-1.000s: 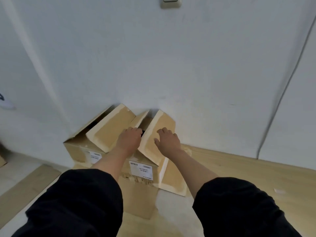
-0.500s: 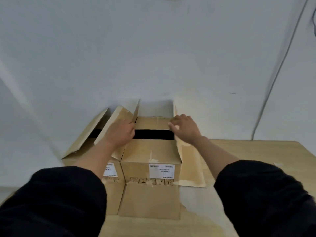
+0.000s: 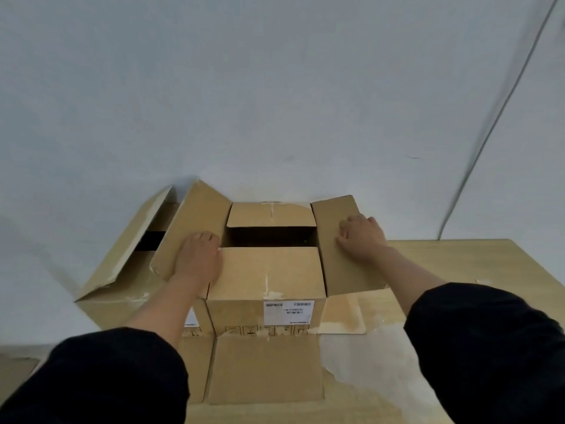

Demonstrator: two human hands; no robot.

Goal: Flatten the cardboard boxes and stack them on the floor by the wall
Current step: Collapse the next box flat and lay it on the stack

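A brown cardboard box [image 3: 269, 276] with a white label stands on the floor against the white wall, its top partly open with a dark gap in the middle. My left hand [image 3: 200, 258] lies flat on the box's left top flap [image 3: 192, 221], which is tilted up. My right hand [image 3: 362, 237] presses palm-down on the right top flap [image 3: 339, 270], folded outward. A second cardboard box [image 3: 122, 280] stands touching it on the left, its own flap raised.
The white wall [image 3: 275, 102] rises directly behind both boxes. A thin cable [image 3: 495, 117] runs down the wall at the right. Light wooden floor [image 3: 458, 264] spreads to the right; a flap [image 3: 266, 368] lies flat on the floor before the box.
My hands have spread apart, pushing the two side flaps outward from the middle. The box top now shows a wider opening, and my view has swung square onto the box.
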